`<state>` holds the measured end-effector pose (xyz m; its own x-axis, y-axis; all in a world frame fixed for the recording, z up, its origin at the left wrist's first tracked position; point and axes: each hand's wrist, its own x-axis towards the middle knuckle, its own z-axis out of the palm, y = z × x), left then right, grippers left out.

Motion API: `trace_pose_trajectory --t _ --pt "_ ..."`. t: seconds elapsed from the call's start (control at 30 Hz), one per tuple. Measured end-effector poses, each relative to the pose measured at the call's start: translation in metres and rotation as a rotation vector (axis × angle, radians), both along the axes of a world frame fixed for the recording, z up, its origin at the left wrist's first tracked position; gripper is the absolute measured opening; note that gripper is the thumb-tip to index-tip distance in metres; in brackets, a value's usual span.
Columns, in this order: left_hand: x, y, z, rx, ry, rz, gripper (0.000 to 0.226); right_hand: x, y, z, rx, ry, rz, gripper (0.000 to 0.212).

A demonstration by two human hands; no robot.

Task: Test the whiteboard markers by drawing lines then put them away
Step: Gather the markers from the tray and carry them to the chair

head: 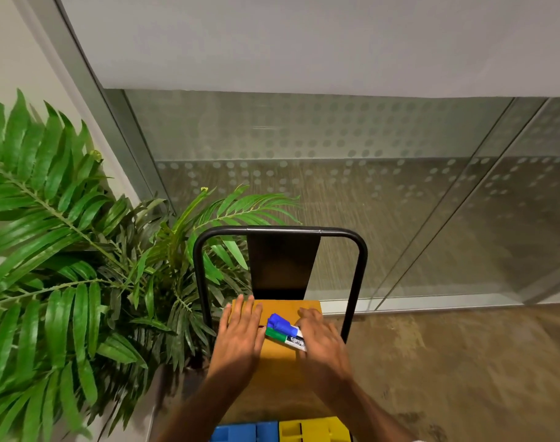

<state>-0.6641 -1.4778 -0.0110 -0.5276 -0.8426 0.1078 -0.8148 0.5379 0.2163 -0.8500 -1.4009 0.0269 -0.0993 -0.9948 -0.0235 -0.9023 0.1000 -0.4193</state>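
Two hands lie over one yellow shelf [278, 357] set in one black tubular frame [362, 266]. Two markers rest side by side on the shelf between the hands: one blue-capped marker [282, 323] and one green-capped marker [276, 335], both with white barrels. A black label on the green-capped marker's barrel reads "camli", the rest being covered. A red speck beside the left hand [240, 336] is possibly a third marker. The left hand lies flat on the shelf, fingers [245, 311] straight and close together. The right hand [321, 339] covers the barrel ends with its fingers extended; whether it grips them cannot be told. One palm plant [65, 234] stands left, one dotted glass wall [304, 138] behind, and one blue block [243, 432] and one yellow block [313, 430] sit below.
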Motion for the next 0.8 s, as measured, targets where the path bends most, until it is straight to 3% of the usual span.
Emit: trace_pose_trajectory --t 0.17,0.27,0.4,0.5,0.6,0.7,0.8 --pt "0.004 0.013 -0.018 0.018 -0.046 -0.069 0.056 0.004 -0.007 0.000 0.164 0.074 0.062 0.051" --pt "0.003 0.014 -0.012 0.141 -0.077 -0.024 0.057 0.006 -0.006 -0.001 0.184 0.107 0.086 0.052" --pt "0.003 0.014 -0.002 0.302 0.041 0.034 0.061 0.007 -0.006 -0.001 0.147 0.122 0.067 0.049" --pt "-0.001 0.031 0.018 0.322 0.321 0.143 0.054 0.005 -0.003 0.001 0.091 0.102 0.042 0.050" --pt "-0.014 0.060 0.045 0.375 0.670 0.389 0.053 0.003 0.002 0.012 0.020 0.091 0.035 0.053" --pt "-0.039 0.091 0.086 0.555 1.021 0.569 0.056 0.004 0.008 0.025 -0.048 0.093 0.069 0.052" --pt "-0.059 0.113 0.107 0.741 1.152 0.664 0.058 0.010 0.017 0.042 -0.056 0.096 0.118 0.048"
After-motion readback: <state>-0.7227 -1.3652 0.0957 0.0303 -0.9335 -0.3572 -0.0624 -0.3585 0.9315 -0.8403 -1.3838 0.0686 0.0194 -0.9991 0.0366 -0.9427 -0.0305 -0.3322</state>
